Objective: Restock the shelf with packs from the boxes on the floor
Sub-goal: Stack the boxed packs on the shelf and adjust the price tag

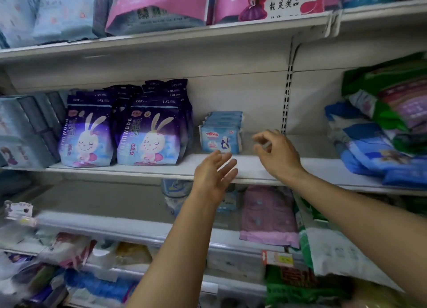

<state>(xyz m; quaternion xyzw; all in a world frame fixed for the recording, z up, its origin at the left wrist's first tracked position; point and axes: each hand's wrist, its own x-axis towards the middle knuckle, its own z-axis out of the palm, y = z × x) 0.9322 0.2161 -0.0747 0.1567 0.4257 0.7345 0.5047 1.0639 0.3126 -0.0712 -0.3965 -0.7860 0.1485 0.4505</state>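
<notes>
A row of small light-blue packs (220,134) stands on the middle shelf (254,169), one behind another. My left hand (213,176) hovers just in front of and below the row, fingers straight, holding nothing. My right hand (276,155) is raised to the right of the packs over the bare stretch of shelf, fingers loosely curled and empty. Neither hand touches a pack. Two rows of purple rabbit packs (147,134) stand to the left of the blue ones. No boxes on the floor are in view.
Blue and green packs (381,134) lie piled at the shelf's right end. Pale boxed packs (23,132) fill the left end. Pink and blue packs (157,5) sit on the shelf above. A pink pack (269,215) and mixed goods crowd the shelves below.
</notes>
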